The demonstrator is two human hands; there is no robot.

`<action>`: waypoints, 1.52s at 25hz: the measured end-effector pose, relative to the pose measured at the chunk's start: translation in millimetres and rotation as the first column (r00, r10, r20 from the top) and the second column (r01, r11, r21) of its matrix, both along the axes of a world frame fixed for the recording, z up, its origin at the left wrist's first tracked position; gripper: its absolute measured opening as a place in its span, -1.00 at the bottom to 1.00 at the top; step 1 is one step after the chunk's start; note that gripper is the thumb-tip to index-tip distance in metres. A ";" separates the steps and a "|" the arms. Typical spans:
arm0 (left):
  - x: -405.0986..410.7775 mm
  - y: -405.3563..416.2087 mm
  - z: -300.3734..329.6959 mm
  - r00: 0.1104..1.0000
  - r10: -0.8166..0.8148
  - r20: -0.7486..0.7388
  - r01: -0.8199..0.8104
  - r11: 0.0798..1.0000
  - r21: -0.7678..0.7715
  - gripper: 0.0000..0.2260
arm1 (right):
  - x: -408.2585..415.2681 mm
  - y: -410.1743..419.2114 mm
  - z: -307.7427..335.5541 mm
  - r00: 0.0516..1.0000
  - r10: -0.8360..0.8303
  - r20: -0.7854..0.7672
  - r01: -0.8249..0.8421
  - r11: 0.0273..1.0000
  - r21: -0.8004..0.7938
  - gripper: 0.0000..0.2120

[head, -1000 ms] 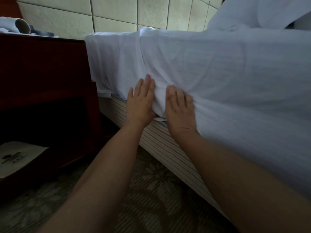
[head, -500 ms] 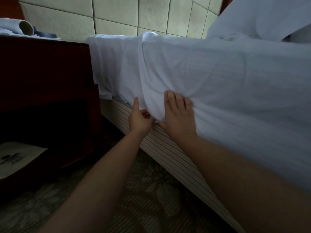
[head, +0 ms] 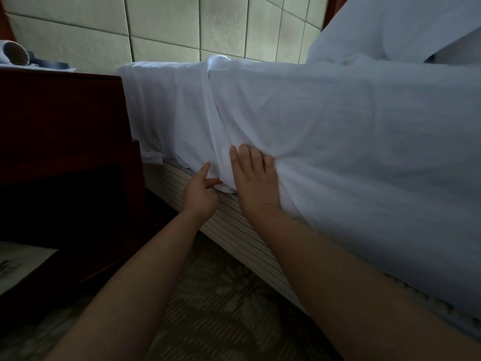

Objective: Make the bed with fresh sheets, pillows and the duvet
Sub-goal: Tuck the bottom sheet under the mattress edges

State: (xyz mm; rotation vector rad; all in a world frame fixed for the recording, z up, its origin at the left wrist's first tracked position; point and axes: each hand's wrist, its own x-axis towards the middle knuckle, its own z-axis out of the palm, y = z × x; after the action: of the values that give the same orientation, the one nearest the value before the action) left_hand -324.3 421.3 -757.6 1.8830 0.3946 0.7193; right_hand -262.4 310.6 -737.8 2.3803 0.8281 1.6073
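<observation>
A white sheet [head: 325, 121] hangs over the side of the mattress, with a fold running down near the bed's head corner. My right hand [head: 256, 181] lies flat against the sheet's lower part, fingers straight, pressing it to the mattress side. My left hand [head: 200, 191] is just left of it at the sheet's bottom edge, where the fabric meets the striped bed base [head: 234, 225]; its fingertips touch the hem, and I cannot tell whether they pinch it. A white pillow [head: 390, 27] lies on the bed at the top right.
A dark red wooden nightstand [head: 65, 121] stands close on the left, with a rolled white item [head: 13, 52] on top. A padded beige headboard wall [head: 169, 24] is behind. Patterned carpet [head: 208, 308] covers the floor between nightstand and bed.
My left hand has dropped from flat on the sheet to its bottom edge, fingers now at the hem. My right hand has stayed pressed on the sheet.
</observation>
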 end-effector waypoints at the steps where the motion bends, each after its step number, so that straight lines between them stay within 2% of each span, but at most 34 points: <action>1: 0.4 2.7 1.0 0.999 0.003 -0.033 -0.002 1.000 0.029 -0.44 | -1.4 -1.6 0.8 1.000 0.021 -0.018 -0.021 1.000 -0.014 -0.32; 3: 0.3 3.6 8.4 0.997 0.017 -0.070 -0.015 0.999 0.033 -0.46 | -1.7 -11.1 3.9 0.993 0.107 -0.057 -0.109 0.993 -0.043 -0.24; 4: -1.1 -0.4 14.0 0.998 0.013 -0.058 -0.014 1.000 -0.013 -0.46 | -1.2 -17.2 5.5 0.985 0.156 -0.073 -0.161 0.985 -0.060 -0.23; 7: -4.7 -15.4 22.1 1.000 0.000 0.020 0.005 0.969 -0.248 -0.46 | -1.2 -34.7 10.0 0.949 0.299 -0.095 -0.309 0.943 -0.121 -0.44; 8: -4.9 -17.8 22.3 0.999 0.007 0.046 0.009 0.944 -0.331 -0.51 | -2.7 -39.7 11.2 0.941 0.319 -0.115 -0.334 0.931 -0.148 -0.53; 10: -4.0 -19.3 18.2 0.998 0.012 0.068 0.022 0.883 -0.469 -0.71 | -8.7 -46.7 13.2 0.934 0.307 -0.185 -0.340 0.922 -0.187 -0.55; 12: -5.0 -24.3 14.7 0.999 -0.031 0.040 0.047 0.871 -0.488 -0.77 | -16.7 -50.5 19.7 0.937 0.256 -0.239 -0.311 0.922 -0.232 -0.56; 15: -7.9 -31.6 10.5 0.987 -0.163 -0.002 0.152 0.927 -0.343 -0.62 | -18.8 -57.4 33.5 0.941 0.220 -0.255 -0.299 0.895 -0.330 -0.56; 16: -6.3 -30.3 8.6 0.984 -0.169 -0.052 0.155 0.966 -0.208 -0.61 | -17.0 -61.1 35.6 0.943 0.224 -0.247 -0.301 0.891 -0.339 -0.54; 17: -4.1 -25.7 8.0 0.980 -0.125 -0.158 0.128 0.992 0.011 -0.62 | -14.1 -64.7 35.0 0.944 0.233 -0.233 -0.304 0.890 -0.340 -0.51; 18: -3.0 -20.3 8.3 0.957 -0.023 -0.288 0.097 0.964 0.247 -0.61 | -11.2 -68.2 32.4 0.946 0.247 -0.212 -0.308 0.889 -0.340 -0.51; 19: -1.3 -15.0 8.1 0.924 0.092 -0.370 0.085 0.896 0.436 -0.57 | -8.6 -70.5 28.6 0.947 0.256 -0.193 -0.311 0.884 -0.350 -0.51; 20: -0.8 -12.2 9.9 0.892 0.173 -0.418 0.103 0.822 0.560 -0.55 | -7.0 -72.2 25.0 0.948 0.266 -0.176 -0.314 0.878 -0.361 -0.50; 23: 1.7 -16.8 23.4 0.855 0.314 -0.413 0.138 0.629 0.765 -0.59 | -3.3 -70.1 20.0 0.944 0.287 -0.162 -0.327 0.876 -0.354 -0.45; 25: 2.3 -27.2 30.4 0.838 0.370 -0.400 0.159 0.536 0.829 -0.66 | -2.7 -67.8 19.8 0.941 0.297 -0.161 -0.336 0.877 -0.345 -0.45; 26: 1.3 -30.4 30.4 0.839 0.376 -0.393 0.157 0.524 0.837 -0.69 | -2.9 -68.1 19.2 0.938 0.306 -0.163 -0.345 0.875 -0.340 -0.46; 30: -10.1 -24.6 26.5 0.857 0.327 -0.399 0.146 0.588 0.795 -0.70 | -2.2 -71.7 19.3 0.918 0.345 -0.193 -0.391 0.863 -0.318 -0.44; 35: -9.7 -20.1 27.0 0.835 0.337 -0.435 0.261 0.453 0.853 -0.64 | -4.7 -74.9 21.8 0.916 0.347 -0.200 -0.397 0.854 -0.335 -0.46; 36: -6.5 -19.5 26.6 0.827 0.344 -0.445 0.275 0.443 0.854 -0.63 | -3.9 -73.9 21.4 0.917 0.345 -0.201 -0.396 0.855 -0.334 -0.47; 38: 0.9 -18.3 26.1 0.785 0.347 -0.513 0.319 0.482 0.816 -0.56 | -0.5 -71.2 19.8 0.919 0.342 -0.196 -0.390 0.859 -0.333 -0.45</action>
State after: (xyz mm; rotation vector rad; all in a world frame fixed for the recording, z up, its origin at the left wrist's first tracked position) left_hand -323.4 403.0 -731.6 3.1823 0.5004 0.2253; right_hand -262.9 239.4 -718.0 2.1624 1.5403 1.2620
